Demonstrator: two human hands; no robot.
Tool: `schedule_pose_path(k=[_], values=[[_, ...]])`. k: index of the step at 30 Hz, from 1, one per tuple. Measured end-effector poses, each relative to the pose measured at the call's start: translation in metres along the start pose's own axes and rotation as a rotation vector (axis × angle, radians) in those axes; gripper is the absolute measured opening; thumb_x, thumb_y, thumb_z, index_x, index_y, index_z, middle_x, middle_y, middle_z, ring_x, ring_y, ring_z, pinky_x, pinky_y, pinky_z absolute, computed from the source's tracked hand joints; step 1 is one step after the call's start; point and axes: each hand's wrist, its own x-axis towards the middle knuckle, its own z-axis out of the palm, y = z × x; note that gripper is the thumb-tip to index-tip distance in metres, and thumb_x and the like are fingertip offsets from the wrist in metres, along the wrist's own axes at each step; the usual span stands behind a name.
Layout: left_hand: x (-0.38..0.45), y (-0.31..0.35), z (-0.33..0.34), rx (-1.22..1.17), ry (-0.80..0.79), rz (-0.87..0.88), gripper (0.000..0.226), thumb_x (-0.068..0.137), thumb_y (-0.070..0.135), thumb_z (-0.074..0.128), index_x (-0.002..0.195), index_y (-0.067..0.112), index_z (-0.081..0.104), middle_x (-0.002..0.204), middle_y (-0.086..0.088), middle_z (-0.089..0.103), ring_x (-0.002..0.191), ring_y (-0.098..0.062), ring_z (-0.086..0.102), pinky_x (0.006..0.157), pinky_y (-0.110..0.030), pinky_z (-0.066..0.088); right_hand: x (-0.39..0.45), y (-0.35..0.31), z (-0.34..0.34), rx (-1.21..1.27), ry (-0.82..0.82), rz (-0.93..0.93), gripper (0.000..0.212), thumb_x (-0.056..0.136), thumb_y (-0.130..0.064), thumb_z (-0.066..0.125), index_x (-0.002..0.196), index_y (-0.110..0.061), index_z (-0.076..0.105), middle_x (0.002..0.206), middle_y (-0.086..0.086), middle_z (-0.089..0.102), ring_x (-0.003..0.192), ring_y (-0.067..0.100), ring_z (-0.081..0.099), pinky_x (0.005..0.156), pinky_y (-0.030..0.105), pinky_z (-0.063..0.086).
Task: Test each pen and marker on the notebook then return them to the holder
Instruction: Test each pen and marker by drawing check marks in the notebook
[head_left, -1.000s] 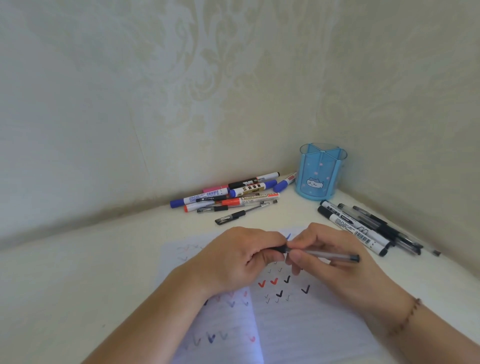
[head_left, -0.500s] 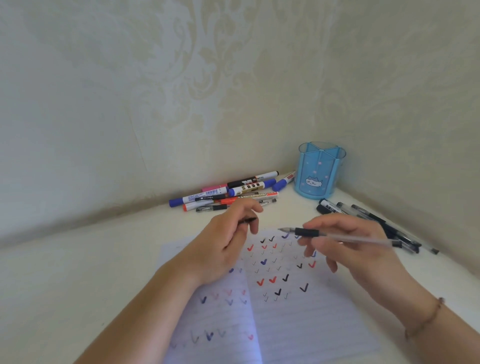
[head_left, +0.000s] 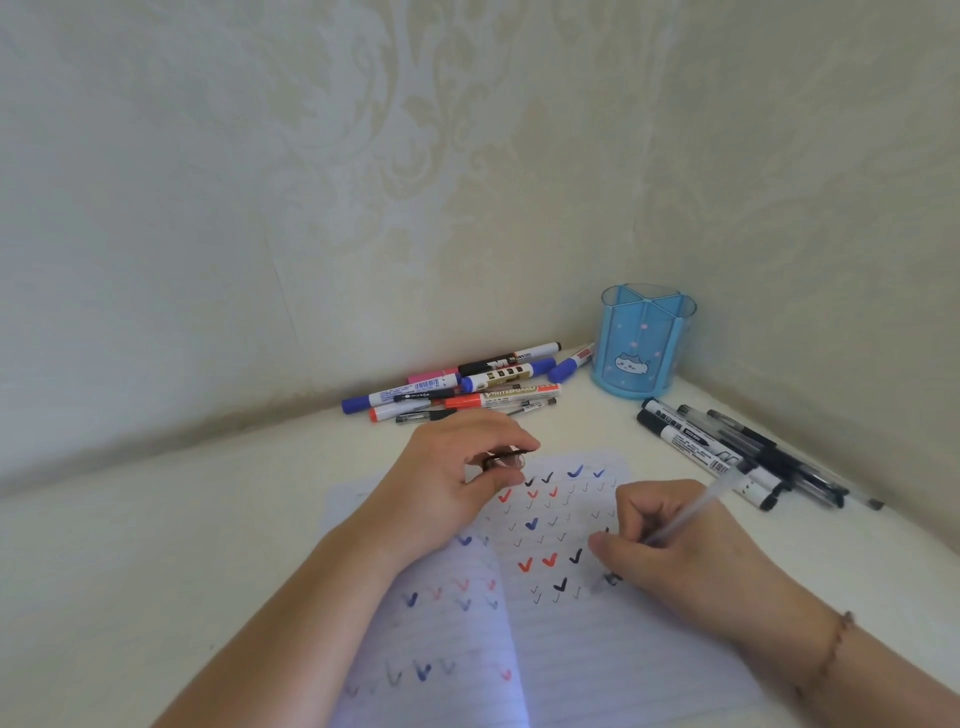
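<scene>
An open lined notebook (head_left: 597, 654) lies in front of me, covered with red, blue and black tick marks. My right hand (head_left: 675, 545) grips a clear gel pen (head_left: 691, 512) in a writing hold, tip down on the right page. My left hand (head_left: 457, 478) rests on the notebook's top left and pinches the pen's dark cap (head_left: 506, 460). A blue pen holder (head_left: 644, 348) stands empty in the corner. One pile of markers and pens (head_left: 467, 389) lies left of the holder, another pile (head_left: 737, 457) lies to its right.
Patterned walls meet in a corner right behind the holder. The white tabletop (head_left: 156, 545) stretches to the left of the notebook. A thin bracelet (head_left: 836, 649) sits on my right wrist.
My hands pulled the cap off the gel pen. The left hand kept the cap and settled on the notebook. The right hand turned the pen and lowered its tip onto the page.
</scene>
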Motion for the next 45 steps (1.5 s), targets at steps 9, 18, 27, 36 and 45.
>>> schedule_pose_path(k=[9, 18, 27, 36, 45], values=[[0.000, -0.002, -0.001, 0.048, -0.013, 0.037, 0.024, 0.089, 0.017, 0.069, 0.110, 0.029, 0.071, 0.103, 0.015, 0.059, 0.090, -0.013, 0.062, 0.064, -0.018, 0.046, 0.002, 0.005, -0.002, -0.066, -0.028, 0.000, 0.041, 0.073, -0.001, 0.067, 0.047, -0.012, 0.038, 0.043, 0.001, 0.047, 0.048, 0.016, 0.038, 0.048, 0.030, 0.027], [0.000, 0.009, -0.001, -0.070, 0.017, -0.109, 0.036, 0.083, 0.020, 0.075, 0.105, 0.045, 0.062, 0.096, 0.021, 0.067, 0.091, -0.001, 0.066, 0.079, -0.015, 0.053, 0.007, -0.005, -0.015, 0.331, 0.068, 0.006, 0.048, 0.050, -0.045, 0.090, 0.061, -0.013, 0.057, 0.050, 0.006, 0.051, 0.040, 0.011, 0.037, 0.039, 0.018, 0.027], [-0.001, 0.006, 0.001, -0.025, -0.007, -0.024, 0.018, 0.085, 0.021, 0.073, 0.103, 0.023, 0.070, 0.093, 0.014, 0.066, 0.089, -0.008, 0.065, 0.080, -0.023, 0.055, 0.008, -0.009, -0.018, 0.351, 0.111, 0.016, 0.015, 0.086, 0.006, 0.058, 0.085, -0.007, 0.064, 0.081, 0.016, 0.075, 0.055, 0.028, 0.060, 0.041, 0.027, 0.032], [-0.001, 0.007, 0.009, -0.129, -0.012, 0.055, 0.020, 0.085, 0.014, 0.073, 0.104, 0.020, 0.073, 0.093, 0.012, 0.068, 0.087, -0.011, 0.065, 0.077, -0.020, 0.053, 0.010, -0.008, -0.010, 0.355, 0.097, 0.043, 0.014, 0.071, -0.015, 0.071, 0.079, -0.003, 0.069, 0.082, 0.015, 0.076, 0.050, 0.027, 0.061, 0.039, 0.025, 0.032], [0.002, 0.018, 0.014, -0.220, 0.039, 0.055, 0.016, 0.088, 0.001, 0.066, 0.098, 0.008, 0.075, 0.078, 0.005, 0.069, 0.059, -0.009, 0.064, 0.058, -0.018, 0.051, 0.005, -0.016, -0.004, 0.363, 0.171, -0.151, 0.008, 0.067, -0.019, 0.071, 0.070, -0.011, 0.073, 0.075, 0.014, 0.076, 0.051, 0.027, 0.065, 0.042, 0.017, 0.040]])
